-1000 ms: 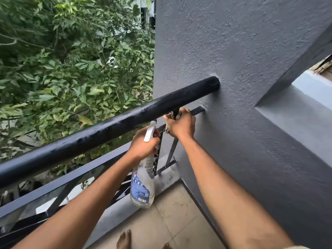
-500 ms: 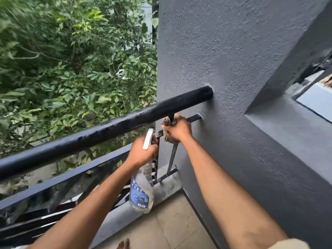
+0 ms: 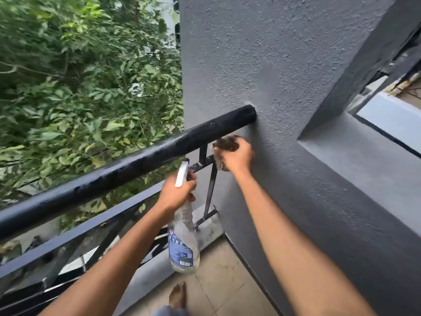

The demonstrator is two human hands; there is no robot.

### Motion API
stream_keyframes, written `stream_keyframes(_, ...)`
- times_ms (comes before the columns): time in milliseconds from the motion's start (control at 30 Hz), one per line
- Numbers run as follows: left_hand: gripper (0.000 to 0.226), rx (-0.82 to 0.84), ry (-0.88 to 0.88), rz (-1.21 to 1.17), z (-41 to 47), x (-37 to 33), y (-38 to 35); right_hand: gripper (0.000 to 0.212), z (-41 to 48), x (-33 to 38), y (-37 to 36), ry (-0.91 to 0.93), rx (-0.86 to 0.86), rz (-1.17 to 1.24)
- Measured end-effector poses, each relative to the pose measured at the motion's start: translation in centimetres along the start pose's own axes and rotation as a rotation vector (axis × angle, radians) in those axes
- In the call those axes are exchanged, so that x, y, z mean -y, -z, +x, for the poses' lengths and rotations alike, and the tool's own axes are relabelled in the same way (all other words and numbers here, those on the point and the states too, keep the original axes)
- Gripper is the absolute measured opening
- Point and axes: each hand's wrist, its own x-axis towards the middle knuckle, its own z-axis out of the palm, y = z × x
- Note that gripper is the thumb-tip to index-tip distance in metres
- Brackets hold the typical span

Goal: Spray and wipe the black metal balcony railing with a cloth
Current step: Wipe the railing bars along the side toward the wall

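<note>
**Two hands at the wall end of the railing**

Both hands are raised to the black round metal handrail (image 3: 136,164). It runs on a slant from the lower left up to the rough grey rendered wall (image 3: 284,71), where its end is set in.

The right hand (image 3: 237,157) is just below that end of the handrail, beside the wall. Its fingers are curled round a dark crumpled cloth (image 3: 225,142), which bulges out above the knuckles, with a tag of it hanging under the palm. Hand and cloth are blurred, so I cannot tell whether the cloth touches the metal. Just left of this hand a short black upright strut (image 3: 202,152) drops from the handrail to a flat black crossbar (image 3: 200,165). A thin slanted black bar (image 3: 210,190) runs down below the hand toward the floor edge.

The left hand (image 3: 176,195) is lower than the right one and to its left, apart from it, under the handrail. It grips the neck of a clear plastic spray bottle (image 3: 183,242) with a white trigger head and a blue label. The trigger head pokes up above the fingers, close beneath the handrail. The bottle body hangs below the hand, slightly tilted.

Below the left forearm a flat black lower rail (image 3: 91,226) runs parallel with the handrail. Beyond both rails, past the left hand, is dense green foliage (image 3: 79,87). Under the hands lies a beige tiled floor (image 3: 218,283), with a bare foot (image 3: 177,295) on it beneath the bottle.
</note>
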Motion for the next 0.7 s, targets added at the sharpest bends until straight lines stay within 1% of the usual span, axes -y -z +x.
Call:
stream_keyframes(33,0.021,-0.01,0.007,-0.013,0.5,-0.1,0.0,0.026,-0.3,-0.1,-1.0,0.056,0.063,-0.064)
stream_keyframes(67,0.021,-0.018,0.013,-0.029,1.1,-0.1,-0.1,0.019,-0.7,-0.2,-1.8,0.132,0.105,-0.194)
stream_keyframes(133,0.021,-0.033,0.021,-0.067,2.2,-0.2,0.1,0.017,-0.7,-0.4,-2.9,0.246,0.135,-0.403)
stream_keyframes(200,0.023,-0.054,0.025,-0.096,2.5,-0.2,-0.1,0.02,-0.4,-0.9,-2.4,0.312,0.192,-0.5)
stream_keyframes(300,0.025,-0.08,0.054,-0.116,2.9,0.2,0.1,0.029,-0.3,-2.2,-2.4,0.408,0.189,-0.671)
stream_keyframes(367,0.023,-0.083,0.034,-0.097,2.9,0.1,0.1,0.022,-0.1,-2.7,-2.4,0.453,0.13,-0.768)
stream_keyframes(433,0.022,-0.074,0.02,-0.087,2.7,0.2,0.3,0.017,0.6,-2.6,-2.6,0.433,0.06,-0.846)
stream_keyframes(467,0.022,-0.072,0.015,-0.092,2.5,0.3,0.5,0.017,1.2,-2.3,-2.6,0.37,0.029,-0.841)
stream_keyframes(500,0.022,-0.063,0.008,-0.088,2.2,0.4,0.4,0.017,1.8,-2.4,-2.4,0.324,-0.008,-0.825)
stream_keyframes(600,0.011,-0.01,-0.031,0.005,1.5,0.7,0.2,0.022,2.6,-3.1,-1.5,0.305,-0.097,-0.849)
stream_keyframes(700,0.014,0.054,-0.04,0.052,0.5,0.4,-0.2,0.03,3.4,-3.6,-1.0,0.263,-0.15,-0.847)
